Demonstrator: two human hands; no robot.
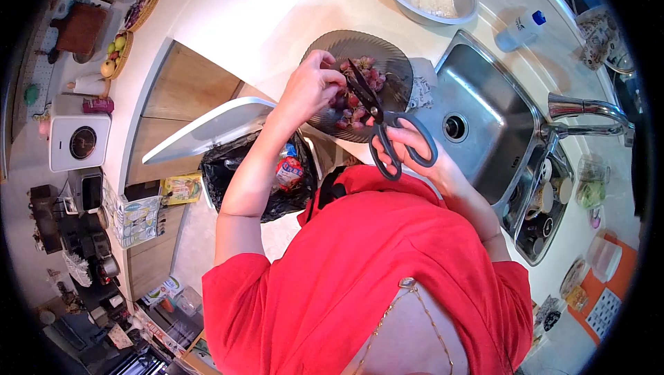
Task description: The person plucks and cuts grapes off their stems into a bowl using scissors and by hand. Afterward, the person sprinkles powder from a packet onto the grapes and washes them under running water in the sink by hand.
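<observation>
My right hand (430,157) grips a pair of scissors (374,111), with fingers through the dark grey handles. Its black blades, a little apart, point over a ribbed, see-through dark bowl (330,44). Red grapes (354,114) lie in the bowl, partly covered by the blades. My left hand (315,86) is above the bowl's left side, beside the blade tips, with thumb and fingers pinched together. What is between those fingertips is too small to make out.
Below my left forearm hangs a bin with a black bag (232,167) and rubbish, its white lid (207,128) raised. Right of the bowl are a steel sink (477,91) and tap (581,107). A basin (465,12) with white contents and a blue-capped bottle (520,31) stand beyond.
</observation>
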